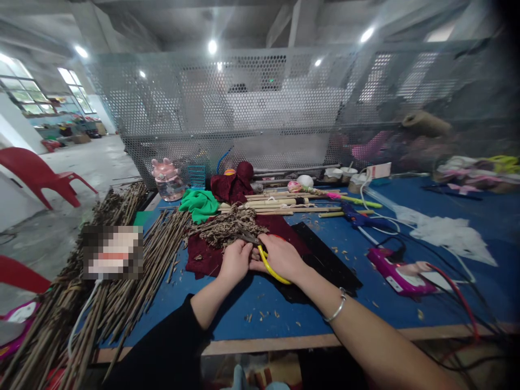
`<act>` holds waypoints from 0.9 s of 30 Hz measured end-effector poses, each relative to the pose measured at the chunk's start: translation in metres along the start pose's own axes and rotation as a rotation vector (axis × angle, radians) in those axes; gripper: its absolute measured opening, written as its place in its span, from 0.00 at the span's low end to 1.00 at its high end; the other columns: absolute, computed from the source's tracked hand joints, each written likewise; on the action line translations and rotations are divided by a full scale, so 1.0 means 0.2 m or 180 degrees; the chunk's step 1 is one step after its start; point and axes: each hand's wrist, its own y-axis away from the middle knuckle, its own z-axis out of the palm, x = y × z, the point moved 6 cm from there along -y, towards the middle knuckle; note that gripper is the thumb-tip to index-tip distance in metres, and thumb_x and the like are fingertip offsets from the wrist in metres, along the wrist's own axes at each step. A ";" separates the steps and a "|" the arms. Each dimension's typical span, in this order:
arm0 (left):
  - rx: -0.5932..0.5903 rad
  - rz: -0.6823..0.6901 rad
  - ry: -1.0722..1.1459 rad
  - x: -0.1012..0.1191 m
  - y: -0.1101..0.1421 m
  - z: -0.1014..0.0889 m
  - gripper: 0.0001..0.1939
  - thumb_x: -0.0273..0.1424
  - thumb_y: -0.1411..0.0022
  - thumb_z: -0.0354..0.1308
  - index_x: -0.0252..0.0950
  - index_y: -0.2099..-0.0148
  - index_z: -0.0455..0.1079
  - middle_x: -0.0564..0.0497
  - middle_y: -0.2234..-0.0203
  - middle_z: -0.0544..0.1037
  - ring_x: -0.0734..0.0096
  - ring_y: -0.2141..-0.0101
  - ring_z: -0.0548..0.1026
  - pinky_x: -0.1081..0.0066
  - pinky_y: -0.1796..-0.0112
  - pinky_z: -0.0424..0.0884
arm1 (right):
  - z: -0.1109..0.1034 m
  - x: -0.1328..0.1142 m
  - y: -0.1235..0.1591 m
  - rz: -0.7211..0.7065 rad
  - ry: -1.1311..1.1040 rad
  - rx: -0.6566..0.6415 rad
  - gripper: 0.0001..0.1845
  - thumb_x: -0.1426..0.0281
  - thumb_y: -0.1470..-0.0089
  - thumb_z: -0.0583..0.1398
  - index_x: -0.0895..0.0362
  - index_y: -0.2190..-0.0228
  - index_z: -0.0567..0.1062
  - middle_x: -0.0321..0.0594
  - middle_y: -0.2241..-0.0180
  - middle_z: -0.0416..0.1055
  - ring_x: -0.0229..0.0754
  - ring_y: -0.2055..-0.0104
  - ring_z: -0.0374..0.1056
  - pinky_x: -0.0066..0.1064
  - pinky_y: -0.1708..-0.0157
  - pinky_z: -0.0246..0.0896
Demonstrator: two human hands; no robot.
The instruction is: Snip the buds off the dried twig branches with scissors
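My right hand point(282, 255) is closed around the yellow handles of a pair of scissors point(273, 270), whose dark blades point left over a pile of dried plant heads point(227, 223). Right beside it, my left hand point(235, 260) is pinched closed at the near edge of the pile. What its fingers hold is hidden. Under the pile and the hands lies a dark red cloth point(198, 262), with a black cloth point(331, 260) to its right.
Long dry stalks point(134, 281) are heaped on the left. A green cloth point(200, 205), a clear bottle point(167, 184) and sticks point(280, 202) stand or lie behind. To the right are a blue glue gun point(359, 218), a purple power strip point(400, 273), cables and white plastic point(447, 230).
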 end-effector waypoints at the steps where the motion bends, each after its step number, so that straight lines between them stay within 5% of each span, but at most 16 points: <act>1: -0.0033 0.0011 -0.0060 0.01 0.00 0.00 0.10 0.33 0.44 0.48 0.35 0.72 0.67 0.49 0.78 0.76 0.71 0.77 0.73 0.73 0.73 0.68 | 0.00 0.00 0.00 -0.0017 0.0001 0.0017 0.34 0.46 0.60 0.60 0.57 0.58 0.64 0.45 0.64 0.68 0.47 0.60 0.66 0.32 0.63 0.55; 9: -0.0061 0.0153 -0.0315 0.03 0.01 0.01 0.11 0.32 0.43 0.47 0.34 0.70 0.68 0.49 0.77 0.75 0.71 0.77 0.72 0.72 0.72 0.67 | 0.00 0.01 0.00 -0.0162 -0.0075 0.0135 0.35 0.47 0.60 0.60 0.57 0.57 0.64 0.45 0.64 0.66 0.47 0.60 0.65 0.33 0.63 0.55; 18: -0.0133 -0.0014 0.0447 0.01 0.00 0.02 0.12 0.37 0.46 0.53 0.33 0.67 0.68 0.51 0.76 0.74 0.75 0.76 0.70 0.75 0.73 0.66 | -0.01 0.02 -0.01 0.0031 -0.0472 0.0257 0.12 0.61 0.48 0.56 0.56 0.64 0.66 0.40 0.68 0.70 0.41 0.66 0.66 0.26 0.69 0.51; 23: -0.0256 -0.0450 0.0858 -0.02 0.00 0.04 0.15 0.41 0.50 0.57 0.31 0.72 0.67 0.53 0.81 0.72 0.78 0.79 0.68 0.77 0.74 0.66 | -0.01 0.02 -0.01 0.0082 -0.0670 0.0402 0.13 0.64 0.49 0.58 0.57 0.62 0.67 0.41 0.66 0.69 0.40 0.64 0.65 0.27 0.67 0.52; 27: -0.0171 -0.0340 0.0800 -0.02 -0.01 0.02 0.16 0.43 0.50 0.57 0.32 0.73 0.66 0.56 0.83 0.70 0.78 0.81 0.66 0.77 0.77 0.63 | -0.02 0.01 -0.01 0.0053 -0.0514 0.0524 0.21 0.60 0.55 0.61 0.57 0.60 0.66 0.41 0.66 0.67 0.41 0.65 0.63 0.28 0.67 0.51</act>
